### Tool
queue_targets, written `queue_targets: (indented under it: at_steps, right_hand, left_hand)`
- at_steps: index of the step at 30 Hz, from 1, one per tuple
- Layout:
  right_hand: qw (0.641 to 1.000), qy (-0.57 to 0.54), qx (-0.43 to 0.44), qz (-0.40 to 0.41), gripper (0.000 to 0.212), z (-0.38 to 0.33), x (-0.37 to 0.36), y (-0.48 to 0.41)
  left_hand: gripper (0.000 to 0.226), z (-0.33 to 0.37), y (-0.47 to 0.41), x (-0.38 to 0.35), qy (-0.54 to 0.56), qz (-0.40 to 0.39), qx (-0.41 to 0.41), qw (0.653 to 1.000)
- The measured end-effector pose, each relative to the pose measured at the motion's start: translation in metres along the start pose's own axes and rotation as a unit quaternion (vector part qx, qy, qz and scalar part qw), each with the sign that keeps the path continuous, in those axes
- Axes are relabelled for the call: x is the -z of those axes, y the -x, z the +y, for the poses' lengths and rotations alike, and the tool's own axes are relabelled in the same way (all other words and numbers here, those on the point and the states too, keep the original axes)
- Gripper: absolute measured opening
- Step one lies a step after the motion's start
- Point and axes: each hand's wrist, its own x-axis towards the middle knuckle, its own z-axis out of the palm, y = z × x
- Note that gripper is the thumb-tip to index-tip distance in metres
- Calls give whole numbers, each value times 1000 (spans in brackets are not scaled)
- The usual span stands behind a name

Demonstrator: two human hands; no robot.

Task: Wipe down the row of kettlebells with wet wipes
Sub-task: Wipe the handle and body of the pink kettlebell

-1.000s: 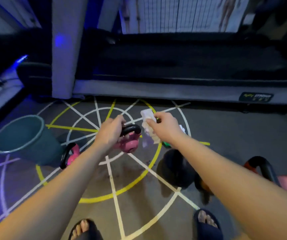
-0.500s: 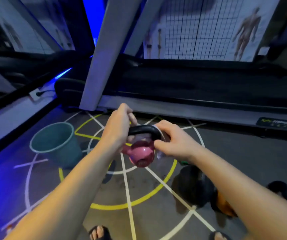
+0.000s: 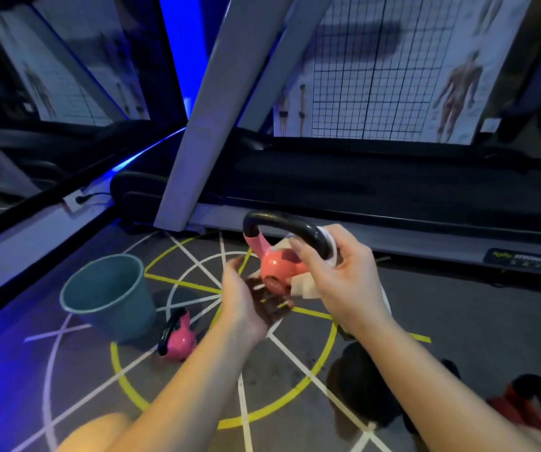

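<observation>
Handover: grip of the right hand [image 3: 344, 282] now curls a white wet wipe [image 3: 305, 287] round the small pink kettlebell [image 3: 275, 272] by its black handle [image 3: 282, 223], while the left hand [image 3: 246, 305] has let go and cups loosely beneath, so handle-wiping looks under way.

The grey floor [image 3: 458, 321] has a big yellow ring [image 3: 114, 357] with white lines [image 3: 243, 415] crossing in it. At the back stands a long black treadmill [image 3: 393, 190] with a grey edge. Its flat grey post [image 3: 220, 109] leans up. Behind it hangs a white chart [image 3: 393, 60] with a black grid and body pictures. Blue light [image 3: 174, 44] glows on the left. A round blue-green bucket [image 3: 122, 314] stands on the floor.
</observation>
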Motion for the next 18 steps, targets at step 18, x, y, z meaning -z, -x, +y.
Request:
queue_targets:
  at_steps: [18]
  right_hand:
    - [942,-233,-153,-187,46,-9,-10,-2]
  left_hand:
    - [48,35,-9,14,224,3,-65,972]
